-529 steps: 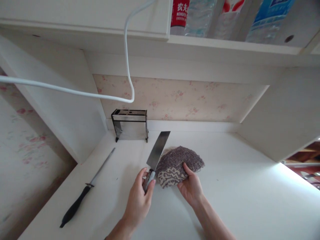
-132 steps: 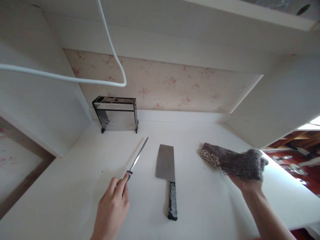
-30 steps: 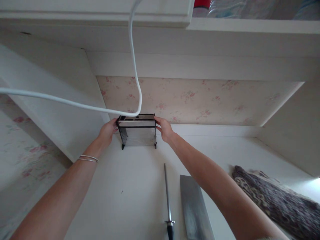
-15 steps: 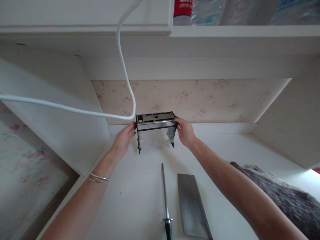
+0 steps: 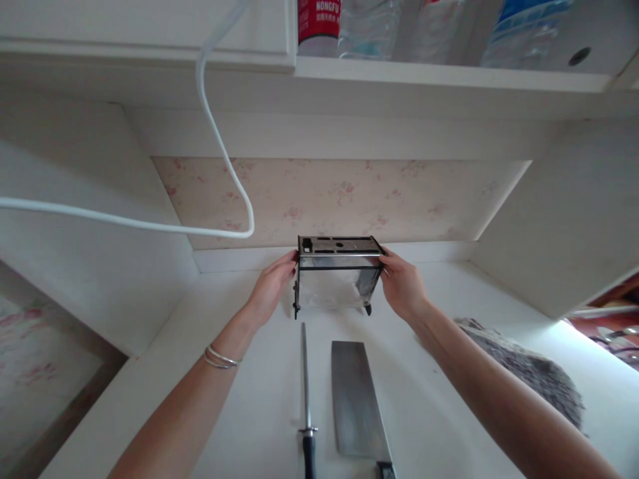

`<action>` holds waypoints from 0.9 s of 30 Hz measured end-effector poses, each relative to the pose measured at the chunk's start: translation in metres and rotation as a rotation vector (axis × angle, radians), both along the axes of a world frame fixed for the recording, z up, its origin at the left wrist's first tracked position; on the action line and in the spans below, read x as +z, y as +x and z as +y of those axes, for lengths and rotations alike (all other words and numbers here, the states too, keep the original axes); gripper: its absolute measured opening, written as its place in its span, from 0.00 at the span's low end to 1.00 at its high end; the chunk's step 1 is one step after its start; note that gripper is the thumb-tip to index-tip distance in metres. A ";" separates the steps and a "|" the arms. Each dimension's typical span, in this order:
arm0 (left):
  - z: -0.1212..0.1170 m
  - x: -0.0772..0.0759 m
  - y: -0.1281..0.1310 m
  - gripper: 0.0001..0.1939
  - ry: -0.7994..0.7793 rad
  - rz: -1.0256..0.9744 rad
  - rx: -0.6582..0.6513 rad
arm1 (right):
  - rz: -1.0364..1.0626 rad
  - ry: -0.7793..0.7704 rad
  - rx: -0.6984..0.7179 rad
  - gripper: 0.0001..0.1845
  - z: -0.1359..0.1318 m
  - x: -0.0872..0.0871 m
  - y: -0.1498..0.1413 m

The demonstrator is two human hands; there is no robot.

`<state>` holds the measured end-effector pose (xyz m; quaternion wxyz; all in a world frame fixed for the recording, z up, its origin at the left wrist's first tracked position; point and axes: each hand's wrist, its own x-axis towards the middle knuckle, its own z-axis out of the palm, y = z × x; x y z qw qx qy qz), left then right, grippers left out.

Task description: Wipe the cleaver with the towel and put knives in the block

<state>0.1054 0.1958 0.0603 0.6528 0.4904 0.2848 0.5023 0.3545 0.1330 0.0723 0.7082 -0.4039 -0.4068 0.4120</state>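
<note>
A knife holder point(image 5: 335, 274) with a slotted metal top, black frame and clear sides is gripped from both sides. My left hand point(image 5: 269, 291) presses its left end and my right hand point(image 5: 402, 286) its right end. It sits at or just above the white counter point(image 5: 249, 386), near the back wall. In front of it lie a sharpening steel point(image 5: 304, 382) with a black handle and a cleaver point(image 5: 355, 398), side by side, blades pointing away from me.
A grey-brown knitted cloth point(image 5: 524, 369) lies on the counter to the right, partly behind my right arm. A white cable point(image 5: 210, 126) loops down from above on the left. Water bottles point(image 5: 369, 26) stand on the shelf overhead.
Both hands have carried the knife holder from the back left corner rightward and toward me, until it stands just behind the steel and cleaver.
</note>
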 end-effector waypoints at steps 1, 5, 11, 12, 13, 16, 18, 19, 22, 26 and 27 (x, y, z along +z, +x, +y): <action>-0.002 0.000 0.003 0.20 0.006 0.011 -0.011 | 0.001 0.003 0.002 0.15 -0.004 0.000 0.002; -0.011 -0.002 0.004 0.21 0.026 0.031 -0.046 | 0.019 -0.023 0.002 0.16 -0.018 0.003 0.004; -0.037 0.002 -0.009 0.21 0.058 0.033 -0.105 | 0.020 -0.020 0.058 0.16 -0.039 0.012 -0.008; -0.041 0.003 -0.012 0.22 0.070 0.034 -0.112 | 0.010 -0.019 0.055 0.16 -0.041 0.013 -0.010; -0.044 0.004 -0.014 0.22 0.077 0.036 -0.110 | -0.002 -0.019 0.051 0.16 -0.042 0.014 -0.012; -0.049 0.004 -0.019 0.22 0.070 0.043 -0.092 | -0.043 -0.018 0.052 0.19 -0.043 0.010 -0.015; -0.049 0.002 -0.022 0.22 0.054 0.053 -0.094 | -0.062 -0.019 0.058 0.19 -0.042 0.005 -0.016; -0.049 0.001 -0.023 0.22 0.047 0.058 -0.097 | -0.073 -0.021 0.061 0.20 -0.042 0.002 -0.017; -0.048 -0.003 -0.025 0.22 0.046 0.075 -0.081 | -0.117 -0.021 0.056 0.22 -0.044 -0.006 -0.019; -0.049 -0.008 -0.023 0.24 0.070 0.110 -0.042 | -0.182 -0.059 0.067 0.28 -0.047 -0.014 -0.020; -0.049 -0.010 -0.022 0.25 0.079 0.118 -0.026 | -0.186 -0.099 0.048 0.31 -0.048 -0.016 -0.020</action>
